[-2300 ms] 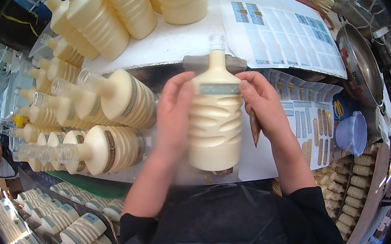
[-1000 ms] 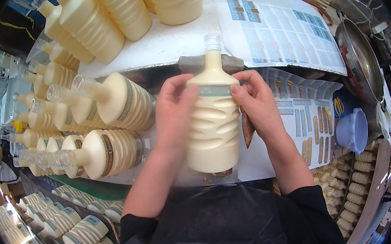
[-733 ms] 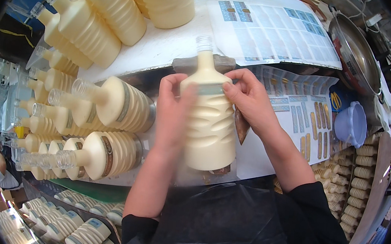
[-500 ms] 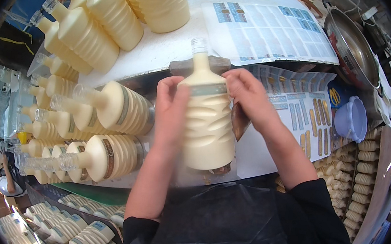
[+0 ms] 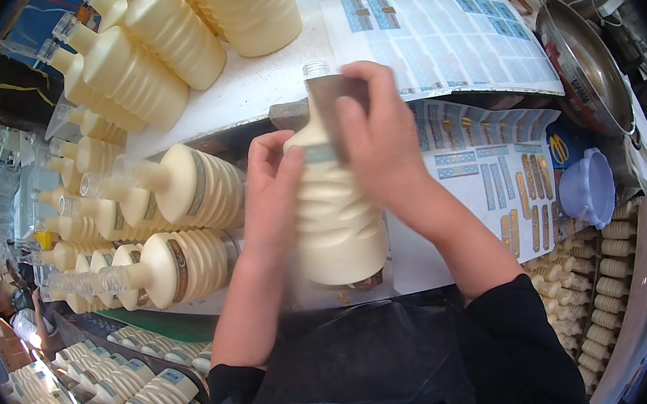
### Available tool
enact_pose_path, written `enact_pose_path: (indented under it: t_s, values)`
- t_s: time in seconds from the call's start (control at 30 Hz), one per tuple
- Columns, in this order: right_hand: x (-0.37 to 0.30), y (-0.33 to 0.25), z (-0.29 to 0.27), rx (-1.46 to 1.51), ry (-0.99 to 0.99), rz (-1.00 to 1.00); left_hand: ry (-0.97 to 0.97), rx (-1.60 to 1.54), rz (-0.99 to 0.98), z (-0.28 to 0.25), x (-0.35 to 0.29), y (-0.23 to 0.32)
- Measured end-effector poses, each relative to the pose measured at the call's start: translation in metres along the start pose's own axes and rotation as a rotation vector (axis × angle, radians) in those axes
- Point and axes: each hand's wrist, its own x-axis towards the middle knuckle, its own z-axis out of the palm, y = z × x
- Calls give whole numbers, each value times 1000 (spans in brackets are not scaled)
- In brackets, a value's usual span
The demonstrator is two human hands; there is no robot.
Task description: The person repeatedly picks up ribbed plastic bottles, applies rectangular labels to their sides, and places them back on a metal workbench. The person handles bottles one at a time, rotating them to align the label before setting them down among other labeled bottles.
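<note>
In front of me a cream bottle (image 5: 339,240) with wavy ribs and a clear threaded neck leans slightly left. A blue-grey label strip (image 5: 319,153) crosses its shoulder. My left hand (image 5: 269,176) is closed on the bottle's left side, its thumb near the strip's left end; motion smears part of it. Held in my right hand (image 5: 379,132) is a flat brown piece (image 5: 336,104), blurred, which lies over the bottle's upper shoulder just above the strip. I cannot tell its exact kind.
Several labelled bottles (image 5: 184,266) lie on their sides at left; unlabelled ones (image 5: 160,24) stand on the white table. Label sheets (image 5: 493,185) with blue and gold strips lie at right, by a lilac bucket (image 5: 587,188) and a large metal pan (image 5: 586,64).
My right hand has left the strip's right end and moved up and left, bringing the brown piece onto the bottle's shoulder. The bottle has tilted slightly left.
</note>
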Motion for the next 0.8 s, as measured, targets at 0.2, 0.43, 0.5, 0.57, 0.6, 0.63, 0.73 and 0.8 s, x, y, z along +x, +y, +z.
enact_pose_path:
  t_s: [0.2, 0.43, 0.5, 0.57, 0.6, 0.63, 0.73, 0.8]
  values:
    - [-10, 44, -12, 85, 94, -25, -4, -156, -22, -2, -1, -9]
    - [-5, 18, -21, 118, 109, -26, 37, -254, -35, 0, -4, -5]
    - [-1, -2, -20, 96, 80, -51, 43, -319, -51, 7, -6, 0]
    - [2, -14, -11, 77, -19, 16, 60, -284, -52, 13, -13, 7]
    - [4, -18, -7, 63, -69, 46, 69, -270, -51, 16, -16, 9]
    - [6, -22, -3, 7, -77, -13, 72, -267, -46, 18, -17, 8]
    - [7, -31, 8, -159, -106, -187, 81, -260, -29, 23, -18, 9]
    - [5, -34, 11, -226, -141, -195, 82, -277, -47, 23, -19, 10]
